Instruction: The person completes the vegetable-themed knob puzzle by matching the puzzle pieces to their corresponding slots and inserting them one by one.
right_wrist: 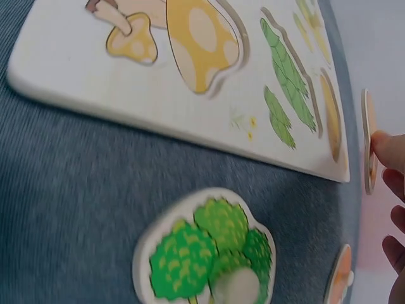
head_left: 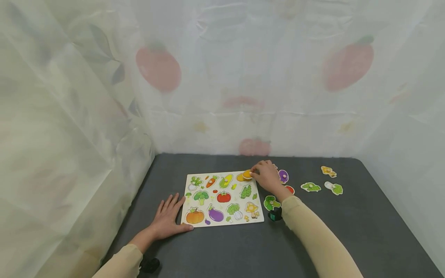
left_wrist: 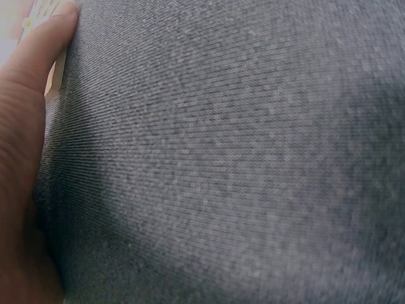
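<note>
A white vegetable puzzle board (head_left: 236, 197) lies on the dark table, with printed pictures in its recesses. My left hand (head_left: 167, 221) rests at its left edge, fingers spread and thumb (left_wrist: 47, 41) lying along the near-left corner. Between thumb and fingertips, my right hand (head_left: 267, 175) pinches a yellow-orange puzzle piece (head_left: 247, 174), held close over the far-right corner and overlapping the yellow recess there. In the right wrist view this piece (right_wrist: 369, 145) appears edge-on, raised above the board. A broccoli piece (head_left: 271, 202) with a white knob lies beneath the right wrist.
Right of the board lie an eggplant piece (head_left: 283, 176), a partly covered red piece (head_left: 290, 189), a pea pod piece (head_left: 310, 187), a mushroom piece (head_left: 328, 171) and a cabbage piece (head_left: 333, 188). White printed curtains (head_left: 215, 127) enclose the table's back and sides.
</note>
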Tool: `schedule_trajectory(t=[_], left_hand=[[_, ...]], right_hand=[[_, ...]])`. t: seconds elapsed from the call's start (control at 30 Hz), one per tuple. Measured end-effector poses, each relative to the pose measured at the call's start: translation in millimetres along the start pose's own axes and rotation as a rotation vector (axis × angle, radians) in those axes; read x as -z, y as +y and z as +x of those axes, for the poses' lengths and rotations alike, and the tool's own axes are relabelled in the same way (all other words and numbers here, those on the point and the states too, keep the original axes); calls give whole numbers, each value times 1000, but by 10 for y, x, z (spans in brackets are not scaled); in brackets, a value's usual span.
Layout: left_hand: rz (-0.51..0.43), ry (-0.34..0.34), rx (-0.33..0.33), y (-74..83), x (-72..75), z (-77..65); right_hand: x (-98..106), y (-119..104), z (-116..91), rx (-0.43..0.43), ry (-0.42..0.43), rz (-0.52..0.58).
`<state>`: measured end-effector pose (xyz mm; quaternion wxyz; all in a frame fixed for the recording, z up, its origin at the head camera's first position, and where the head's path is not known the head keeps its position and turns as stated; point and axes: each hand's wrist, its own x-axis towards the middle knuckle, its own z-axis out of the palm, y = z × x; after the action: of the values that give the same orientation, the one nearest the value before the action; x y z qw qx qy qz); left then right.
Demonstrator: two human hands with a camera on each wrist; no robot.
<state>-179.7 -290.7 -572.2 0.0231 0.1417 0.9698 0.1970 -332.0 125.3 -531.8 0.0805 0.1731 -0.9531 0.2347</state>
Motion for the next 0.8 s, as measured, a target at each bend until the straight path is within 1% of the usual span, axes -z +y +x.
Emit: schedule_trajectory(t=[0.2,0.43,0.63,0.8], left_hand=[[13,-30,18,-6,7,17],[15,-39,23,-6,6,20],[16,-32,22,4,9,17],[22,-30,23,0,6,19]], right_hand=[[-115,-44,45,-23,-1,-19],[-235,-80,83,-28,-21,-31],[-274,-109,89,-31,-37,-54],[-277,-143,79,-44,-51,-50]])
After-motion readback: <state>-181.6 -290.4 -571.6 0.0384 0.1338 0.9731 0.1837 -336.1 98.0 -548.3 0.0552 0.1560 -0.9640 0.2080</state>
